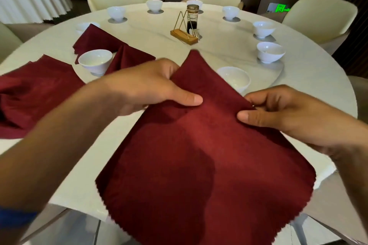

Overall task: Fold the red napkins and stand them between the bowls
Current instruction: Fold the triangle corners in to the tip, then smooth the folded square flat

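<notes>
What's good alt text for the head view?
Both hands, left and right, pinch a red napkin spread over the near edge of a round white table. White bowls ring the table; more red napkins lie left.

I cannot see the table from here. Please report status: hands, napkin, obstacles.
Both hands, left hand and right hand, pinch the red napkin, held unfolded. One folded napkin stands by a bowl. Nothing in the way.

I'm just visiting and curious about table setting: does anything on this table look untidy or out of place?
Mostly the left side: loose red napkins lie rumpled at the table's edge, and another napkin partly hides a bowl. The remaining white bowls look evenly spaced. Nothing seems spilled or broken.
</notes>
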Motion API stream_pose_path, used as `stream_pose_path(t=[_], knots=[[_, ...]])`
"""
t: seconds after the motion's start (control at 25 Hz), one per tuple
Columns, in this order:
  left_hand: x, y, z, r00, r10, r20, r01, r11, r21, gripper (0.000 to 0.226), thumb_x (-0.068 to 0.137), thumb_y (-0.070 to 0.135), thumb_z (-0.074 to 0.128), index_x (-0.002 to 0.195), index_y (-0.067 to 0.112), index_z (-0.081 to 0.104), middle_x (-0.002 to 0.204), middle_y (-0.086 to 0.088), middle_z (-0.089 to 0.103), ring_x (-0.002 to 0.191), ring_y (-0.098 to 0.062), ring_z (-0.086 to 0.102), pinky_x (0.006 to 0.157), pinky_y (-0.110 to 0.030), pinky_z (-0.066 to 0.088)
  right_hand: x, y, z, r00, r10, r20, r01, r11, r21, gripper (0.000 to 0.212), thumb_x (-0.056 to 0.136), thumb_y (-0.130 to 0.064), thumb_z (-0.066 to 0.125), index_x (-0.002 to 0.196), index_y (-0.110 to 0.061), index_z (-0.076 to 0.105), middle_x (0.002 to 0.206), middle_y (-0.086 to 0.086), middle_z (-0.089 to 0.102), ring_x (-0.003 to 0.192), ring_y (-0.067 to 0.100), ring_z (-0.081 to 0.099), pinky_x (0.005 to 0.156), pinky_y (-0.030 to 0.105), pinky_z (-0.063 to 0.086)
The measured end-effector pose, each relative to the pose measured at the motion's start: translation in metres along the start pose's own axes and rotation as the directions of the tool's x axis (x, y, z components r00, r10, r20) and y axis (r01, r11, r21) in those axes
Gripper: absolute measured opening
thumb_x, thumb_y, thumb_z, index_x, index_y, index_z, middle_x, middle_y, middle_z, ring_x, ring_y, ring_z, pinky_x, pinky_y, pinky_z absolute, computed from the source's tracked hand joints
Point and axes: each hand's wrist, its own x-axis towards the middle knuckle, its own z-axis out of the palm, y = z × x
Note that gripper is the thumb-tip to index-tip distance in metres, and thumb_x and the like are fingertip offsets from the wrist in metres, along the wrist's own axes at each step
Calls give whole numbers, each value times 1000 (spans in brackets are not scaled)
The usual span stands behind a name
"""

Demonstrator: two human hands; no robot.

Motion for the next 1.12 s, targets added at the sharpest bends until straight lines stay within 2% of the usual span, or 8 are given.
stream_pose_path(t=[0.12, 0.32, 0.44, 0.56, 0.92, 0.96, 1.04, 1.12], knots=[[52, -59, 11, 972, -191, 139, 197, 980, -32, 22, 82, 2, 73, 103, 2, 72, 101, -13, 75, 90, -23, 73, 83, -31, 59, 30, 52, 7, 986, 168, 0, -168, 985, -49, 15, 92, -16, 65, 93, -6, 76, 92, 18, 74, 84, 30, 70, 78, 38, 56], [93, -127, 36, 927, -344, 147, 352, 935, -36, 24, 84, 7, 75, 107, 2, 72, 103, -14, 74, 88, -23, 72, 84, -32, 59, 57, 120, 16, 928, 363, -85, -367, 929, -46, 14, 92, -7, 64, 88, -9, 77, 90, 11, 76, 87, 28, 72, 78, 31, 58], [93, -138, 33, 964, -253, -86, 252, 967, -20, 14, 85, 17, 75, 98, 10, 74, 91, -7, 76, 84, -19, 72, 75, -25, 57, 65, 117, 17, 918, 351, -186, -375, 920, -116, 17, 91, -16, 67, 75, -13, 71, 75, -3, 72, 71, 10, 68, 64, 19, 50], [91, -144, 34, 952, -151, -267, 156, 988, -1, 12, 84, 16, 76, 96, 14, 73, 86, -6, 75, 80, -14, 70, 79, -25, 54, 88, 112, 28, 912, 301, -279, -352, 923, -155, 21, 91, -30, 66, 77, -15, 70, 75, -6, 72, 68, 6, 67, 64, 20, 51], [109, -146, 39, 948, -162, -274, 148, 986, -69, 22, 87, -3, 65, 106, 5, 73, 78, -6, 71, 71, -13, 64, 80, -29, 55, 153, 121, 57, 892, 132, -432, -273, 919, -283, 14, 93, -28, 61, 92, -20, 72, 88, -1, 71, 84, 17, 65, 78, 32, 50], [109, -147, 40, 948, -147, -283, 142, 989, -37, 23, 87, 0, 65, 109, 6, 72, 84, -6, 72, 75, -14, 65, 82, -30, 55, 149, 120, 58, 891, 101, -442, -260, 912, -317, 16, 94, -28, 59, 100, -21, 72, 96, -2, 71, 89, 17, 64, 81, 31, 49], [102, -151, 41, 941, 88, -327, 17, 952, 304, 28, 88, 12, 64, 116, 12, 69, 101, -2, 72, 88, -15, 65, 87, -32, 53, 133, 120, 64, 870, -79, -486, -225, 814, -535, 28, 97, -27, 54, 121, -20, 65, 117, 0, 66, 104, 21, 61, 89, 34, 46], [86, -162, 46, 896, 392, -206, -189, 759, 623, 32, 88, 18, 55, 118, 16, 66, 110, 0, 69, 100, -19, 62, 88, -34, 50, 111, 120, 76, 888, -246, -388, -153, 638, -754, 39, 99, -27, 47, 137, -17, 52, 134, 4, 57, 117, 27, 55, 99, 40, 43]])
